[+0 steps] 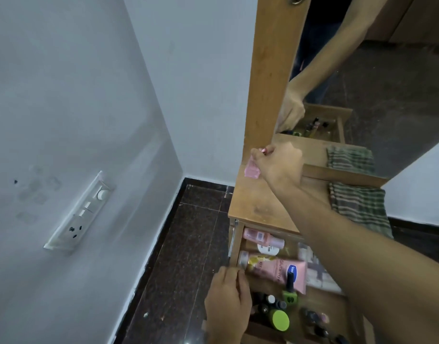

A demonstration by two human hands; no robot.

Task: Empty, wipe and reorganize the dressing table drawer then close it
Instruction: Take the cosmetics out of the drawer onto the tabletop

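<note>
The right hand (278,167) pinched one small pink bottle (252,168) above the tabletop's (258,204) back corner. The left hand's (228,304) fingers curled over the open drawer's (234,244) wall. Inside lay one pink tube (275,269), one pink spray bottle (260,237) and one green polish (289,294).

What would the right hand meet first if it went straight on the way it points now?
Probably the wooden mirror frame, just beyond the right hand and its pink bottle; depth is unclear.
</note>
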